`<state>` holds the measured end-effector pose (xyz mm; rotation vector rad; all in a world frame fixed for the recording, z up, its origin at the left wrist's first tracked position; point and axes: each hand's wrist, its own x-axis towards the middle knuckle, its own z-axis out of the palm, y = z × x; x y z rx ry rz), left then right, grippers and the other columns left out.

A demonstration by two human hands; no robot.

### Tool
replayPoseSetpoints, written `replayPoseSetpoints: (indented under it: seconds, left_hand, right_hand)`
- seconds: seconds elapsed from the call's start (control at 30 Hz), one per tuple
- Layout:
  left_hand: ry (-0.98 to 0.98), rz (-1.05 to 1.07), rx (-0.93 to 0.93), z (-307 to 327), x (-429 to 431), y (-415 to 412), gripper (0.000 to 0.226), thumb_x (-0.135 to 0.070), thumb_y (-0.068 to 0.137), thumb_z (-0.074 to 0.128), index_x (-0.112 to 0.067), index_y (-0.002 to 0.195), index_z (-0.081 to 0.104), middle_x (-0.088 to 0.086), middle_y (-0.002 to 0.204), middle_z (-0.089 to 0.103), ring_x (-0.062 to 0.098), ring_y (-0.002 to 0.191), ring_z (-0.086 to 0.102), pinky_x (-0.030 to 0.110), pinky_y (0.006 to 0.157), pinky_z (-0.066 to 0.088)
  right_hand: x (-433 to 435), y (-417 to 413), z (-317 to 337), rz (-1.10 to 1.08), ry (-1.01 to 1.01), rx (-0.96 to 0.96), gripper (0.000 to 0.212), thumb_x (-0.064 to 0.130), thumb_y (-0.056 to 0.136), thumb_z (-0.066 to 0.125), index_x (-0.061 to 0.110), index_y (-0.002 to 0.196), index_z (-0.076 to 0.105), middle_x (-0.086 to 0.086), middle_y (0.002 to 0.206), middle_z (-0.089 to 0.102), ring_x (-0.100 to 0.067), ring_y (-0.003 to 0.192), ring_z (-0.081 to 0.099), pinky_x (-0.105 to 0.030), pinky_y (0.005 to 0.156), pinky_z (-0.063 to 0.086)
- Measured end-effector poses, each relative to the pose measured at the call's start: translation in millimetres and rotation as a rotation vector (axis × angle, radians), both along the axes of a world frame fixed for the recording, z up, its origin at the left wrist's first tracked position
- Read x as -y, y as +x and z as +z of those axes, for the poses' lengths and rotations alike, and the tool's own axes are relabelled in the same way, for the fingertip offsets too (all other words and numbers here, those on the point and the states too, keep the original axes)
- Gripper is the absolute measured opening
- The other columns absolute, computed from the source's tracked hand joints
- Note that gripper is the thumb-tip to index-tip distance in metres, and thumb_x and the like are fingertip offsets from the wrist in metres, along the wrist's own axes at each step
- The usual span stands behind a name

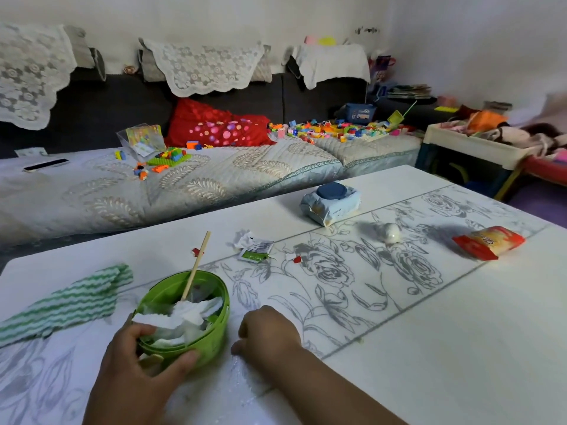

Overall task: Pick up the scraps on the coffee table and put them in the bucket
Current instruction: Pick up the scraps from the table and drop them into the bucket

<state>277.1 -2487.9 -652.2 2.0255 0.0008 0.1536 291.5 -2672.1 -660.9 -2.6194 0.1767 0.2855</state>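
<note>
My left hand (141, 360) grips the near rim of a small green bucket (211, 338) on the white coffee table (429, 348). Crumpled white paper and a wooden stick (196, 265) lie in the bucket. Just right of the bucket my right hand (267, 331) rests on the table with its fingers curled; whether it holds anything is hidden. Farther out lie a torn green-and-white sachet (254, 248), small red-and-white bits (293, 258), a crumpled white ball (390, 232) and a red snack wrapper (487, 242).
A green-striped cloth (64, 302) lies left of the bucket. A pack of wet wipes (331, 204) sits at the table's far edge. Behind the table runs a sofa (184, 185) strewn with toy bricks (334, 130) and a red cushion (221, 124).
</note>
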Motion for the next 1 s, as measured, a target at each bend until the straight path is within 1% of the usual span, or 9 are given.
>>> replayPoseSetpoints:
  seconds: [0.1,0.17,0.27,0.43,0.6,0.7,0.8,0.87,1.0]
  left_hand:
    - [0.009,-0.01,0.006,0,2,4,0.054,-0.011,0.053,0.089,-0.027,0.085,0.049,0.011,0.11,0.055,0.026,0.09,0.059,0.026,0.066,0.048]
    - [0.007,-0.007,0.007,-1,3,6,0.056,-0.012,0.052,0.09,-0.031,0.083,0.048,0.009,0.109,0.056,0.023,0.089,0.06,0.021,0.064,0.05]
    - [0.043,-0.005,0.006,-1,3,9,0.057,-0.021,0.05,0.091,-0.032,0.087,0.049,0.007,0.109,0.057,0.018,0.087,0.06,0.035,0.074,0.048]
    - [0.07,-0.034,0.019,-1,4,18,0.059,-0.029,0.049,0.09,-0.038,0.086,0.046,0.001,0.107,0.056,0.017,0.09,0.059,0.034,0.073,0.047]
    - [0.094,-0.097,0.012,-6,1,36,0.064,-0.042,0.04,0.087,-0.037,0.09,0.048,-0.001,0.111,0.055,0.012,0.091,0.06,0.033,0.076,0.051]
    - [0.101,-0.121,-0.005,-7,1,43,0.066,-0.042,0.038,0.089,-0.035,0.089,0.048,0.001,0.119,0.054,0.009,0.093,0.059,0.015,0.067,0.047]
    - [0.08,-0.144,-0.026,-7,-1,51,0.087,-0.073,0.016,0.078,-0.037,0.089,0.048,0.002,0.122,0.056,0.012,0.096,0.061,0.012,0.068,0.049]
    - [0.065,-0.135,-0.021,-9,-3,55,0.085,-0.082,0.013,0.066,-0.042,0.085,0.048,-0.001,0.124,0.055,0.014,0.097,0.061,0.019,0.07,0.052]
    - [0.07,-0.132,-0.02,-10,-3,55,0.085,-0.084,0.014,0.065,-0.046,0.087,0.047,-0.004,0.125,0.054,0.014,0.099,0.061,0.025,0.074,0.053]
  right_hand:
    - [1,4,0,-0.007,0.007,-0.027,0.031,0.036,0.079,0.069,0.008,0.093,0.067,-0.01,0.085,0.051,-0.027,0.078,0.051,-0.027,0.068,0.038]
    - [1,5,-3,-0.007,0.031,-0.03,0.033,0.035,0.08,0.069,0.011,0.102,0.066,-0.012,0.098,0.062,-0.029,0.093,0.059,-0.028,0.073,0.041]
    - [6,1,-6,-0.035,0.08,0.0,0.036,0.035,0.079,0.069,0.022,0.112,0.062,-0.003,0.115,0.064,-0.022,0.11,0.058,-0.028,0.084,0.044]
    - [40,26,7,-0.202,0.22,0.109,0.008,0.029,0.079,0.066,0.026,0.084,0.072,0.005,0.094,0.071,-0.012,0.087,0.062,-0.024,0.074,0.048]
    - [103,74,21,-0.596,0.337,0.26,0.006,0.024,0.083,0.065,0.022,0.084,0.07,0.004,0.088,0.074,-0.012,0.075,0.061,-0.027,0.071,0.049]
    - [120,95,17,-0.573,0.261,0.134,0.025,0.025,0.081,0.067,0.023,0.106,0.068,0.003,0.088,0.07,-0.01,0.073,0.06,-0.024,0.062,0.05]
    - [123,113,12,-0.439,0.028,-0.002,0.038,0.03,0.08,0.068,0.022,0.117,0.065,-0.001,0.104,0.068,-0.017,0.086,0.059,-0.022,0.068,0.044]
    - [123,121,12,-0.387,-0.06,-0.03,0.031,0.031,0.08,0.068,0.023,0.11,0.069,-0.001,0.108,0.069,-0.018,0.092,0.061,-0.021,0.07,0.04]
    - [125,130,6,-0.417,-0.079,-0.021,0.021,0.03,0.075,0.073,0.017,0.091,0.071,-0.003,0.095,0.071,-0.02,0.089,0.063,-0.024,0.067,0.043]
